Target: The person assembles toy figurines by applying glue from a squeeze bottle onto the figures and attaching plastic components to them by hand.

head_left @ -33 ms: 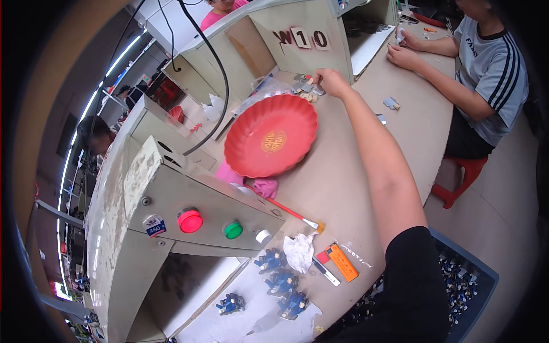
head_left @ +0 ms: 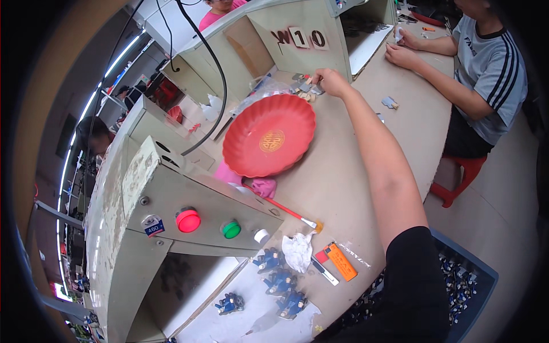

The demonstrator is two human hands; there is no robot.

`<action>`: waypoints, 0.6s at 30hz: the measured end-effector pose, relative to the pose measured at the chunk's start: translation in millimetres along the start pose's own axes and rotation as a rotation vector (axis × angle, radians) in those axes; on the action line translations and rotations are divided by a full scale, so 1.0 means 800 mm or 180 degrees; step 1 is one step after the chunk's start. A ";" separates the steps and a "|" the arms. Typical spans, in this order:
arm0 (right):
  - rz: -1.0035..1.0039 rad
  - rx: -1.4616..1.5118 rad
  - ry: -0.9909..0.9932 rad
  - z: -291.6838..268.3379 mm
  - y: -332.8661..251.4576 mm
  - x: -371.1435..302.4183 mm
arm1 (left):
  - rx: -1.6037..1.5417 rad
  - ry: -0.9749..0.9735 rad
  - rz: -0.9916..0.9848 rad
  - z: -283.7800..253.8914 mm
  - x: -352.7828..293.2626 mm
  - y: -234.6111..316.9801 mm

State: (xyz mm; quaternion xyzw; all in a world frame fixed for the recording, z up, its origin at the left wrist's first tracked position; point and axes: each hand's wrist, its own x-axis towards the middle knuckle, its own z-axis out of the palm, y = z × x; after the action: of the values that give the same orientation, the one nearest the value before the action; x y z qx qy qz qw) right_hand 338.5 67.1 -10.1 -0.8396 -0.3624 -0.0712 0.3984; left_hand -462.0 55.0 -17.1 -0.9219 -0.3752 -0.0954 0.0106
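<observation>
My right arm stretches forward across the workbench, with my right hand (head_left: 331,82) at the far side beside a small heap of grey and beige pieces (head_left: 302,86). Its fingers are curled together at the edge of the heap; what they hold, if anything, is too small to make out. Just left of the forearm, a red scalloped plastic tray (head_left: 297,134) with a gold emblem leans tilted, its inside bare. My left hand does not show.
Nearer lie blue figurines (head_left: 280,282), a crumpled white tissue (head_left: 297,252), an orange box (head_left: 342,262), a knife (head_left: 325,270) and a red-handled brush (head_left: 289,211). A grey cabinet (head_left: 194,197) with buttons stands left. A co-worker (head_left: 486,74) sits right, above a blue crate (head_left: 486,280) of parts.
</observation>
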 end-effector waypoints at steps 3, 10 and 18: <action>0.0118 0.0428 -0.0199 -0.006 0.004 -0.011 | -0.1123 -0.0181 -0.0818 0.006 -0.003 -0.002; -0.0500 -0.1845 0.0708 0.049 -0.040 -0.057 | -0.0107 -0.0126 -0.0036 0.000 0.003 -0.005; 0.0582 -0.0919 -0.0716 0.020 -0.038 -0.019 | -0.0496 0.0245 -0.0154 -0.001 0.011 0.013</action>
State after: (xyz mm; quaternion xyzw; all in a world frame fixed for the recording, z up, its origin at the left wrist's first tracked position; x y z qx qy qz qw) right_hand 304.6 83.3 -7.9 -0.9200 -0.3129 0.0083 0.2358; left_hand -449.0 53.6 -14.1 -0.9063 -0.3881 -0.1600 -0.0491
